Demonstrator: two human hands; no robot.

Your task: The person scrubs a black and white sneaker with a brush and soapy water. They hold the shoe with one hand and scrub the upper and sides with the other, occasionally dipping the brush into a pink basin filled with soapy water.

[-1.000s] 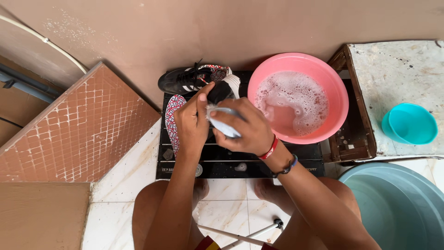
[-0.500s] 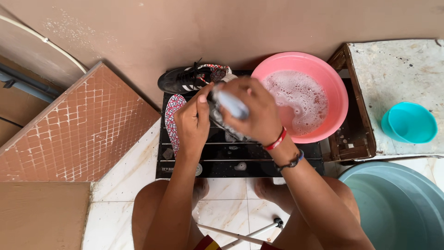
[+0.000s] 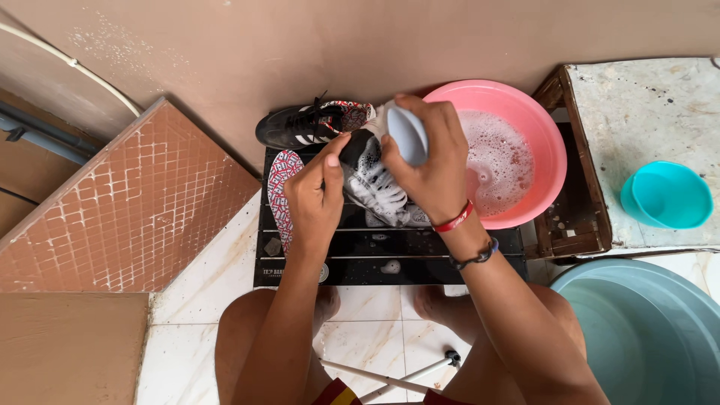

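- While suds cover it, the black-and-white sports shoe (image 3: 373, 182) sits on the black slatted rack (image 3: 390, 247), gripped by the left hand (image 3: 315, 196), fingers closed round its heel end.
- The right hand (image 3: 433, 166) has its fingers wrapped tight on a pale blue brush (image 3: 406, 133), pressed to the shoe's upper: by my judgement, the scrubbing step.
- A next stroke calls for a firm hold against slipping.
- Just beside: a patterned insole (image 3: 279, 180), the second shoe (image 3: 311, 122), a pink basin (image 3: 504, 154) of soapy water.

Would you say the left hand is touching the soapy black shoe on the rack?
Touching. The head view shows the left hand gripping the soapy black shoe, thumb pressed on its upper, with no gap, while the right hand holds a brush.
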